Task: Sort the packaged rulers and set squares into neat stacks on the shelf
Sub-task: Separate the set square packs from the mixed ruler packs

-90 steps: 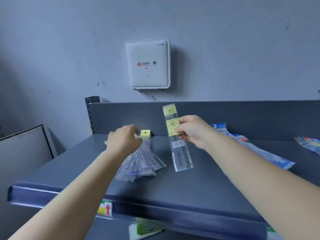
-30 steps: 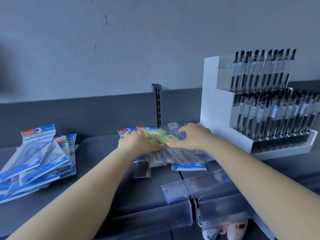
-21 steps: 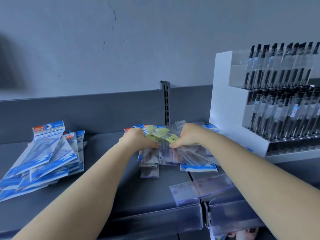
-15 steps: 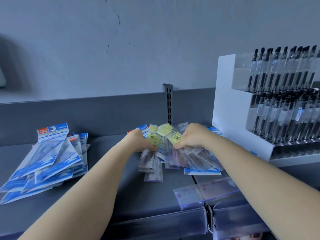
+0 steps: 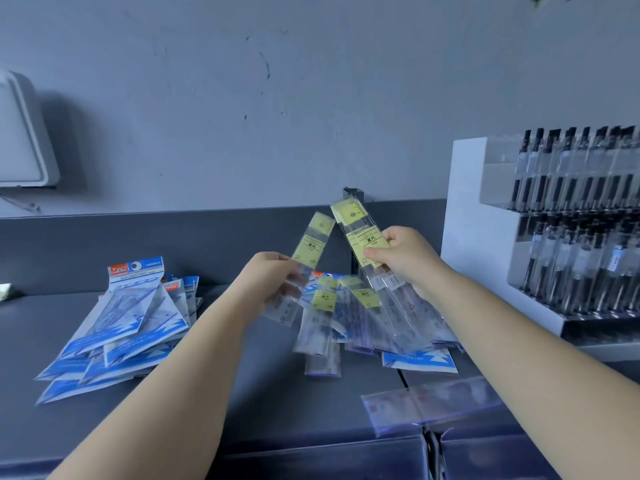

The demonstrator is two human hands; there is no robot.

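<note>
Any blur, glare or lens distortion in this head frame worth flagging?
Head view: the pen display is smeared by motion blur, the left hand soft; the shelf back edge bows from wide-angle distortion; flat bluish light, no strong glare on the ruler packets.

Only clear word is "GEOMETRIC", white on the blue header card of the top blue-and-white set square pack (image 5: 136, 271) at 9 o'clock, with a small red brand tag beside it, too blurry to read. The yellow labels on the clear ruler sleeves (image 5: 369, 242) show two characters, looks like "直尺".
</note>
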